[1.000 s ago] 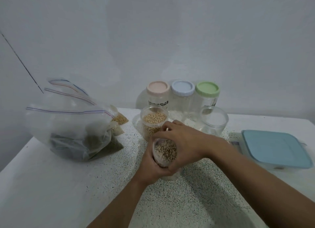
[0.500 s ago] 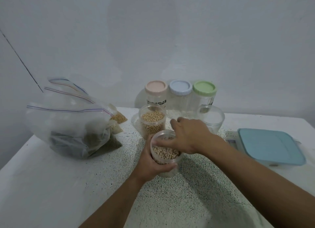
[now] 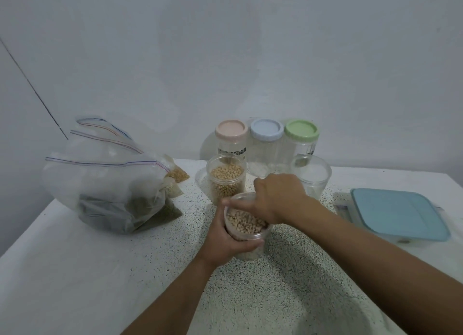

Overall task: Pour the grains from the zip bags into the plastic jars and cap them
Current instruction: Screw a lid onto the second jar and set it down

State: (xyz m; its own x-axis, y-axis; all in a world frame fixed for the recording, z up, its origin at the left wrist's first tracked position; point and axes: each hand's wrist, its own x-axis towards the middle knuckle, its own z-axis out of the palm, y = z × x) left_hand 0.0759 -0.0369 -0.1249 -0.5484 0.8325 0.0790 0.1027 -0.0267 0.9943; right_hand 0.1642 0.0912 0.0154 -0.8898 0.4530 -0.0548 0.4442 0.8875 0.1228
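Observation:
My left hand (image 3: 223,242) grips a clear jar (image 3: 246,225) of pale beans from below, tilted toward me over the table. My right hand (image 3: 278,197) curls over the jar's top, fingers round what looks like a clear lid (image 3: 239,197) on the rim. Behind it stands an uncapped jar of soybeans (image 3: 226,179), with an empty clear jar (image 3: 312,176) to its right. A large zip bag (image 3: 107,184) holding smaller bags of dark grain lies on the left. Small bags of yellow grain (image 3: 178,175) poke out beside it.
Three capped jars stand against the wall, with pink (image 3: 231,134), blue (image 3: 266,131) and green (image 3: 302,131) lids. A blue-lidded box (image 3: 398,214) sits at the right. A clear round lid (image 3: 200,180) lies under the soybean jar. The speckled table (image 3: 100,272) drops off at left.
My right hand slid from covering the jar's mouth to its right rim, turning on top. The jar's beans now show from above, and my left hand keeps its grip.

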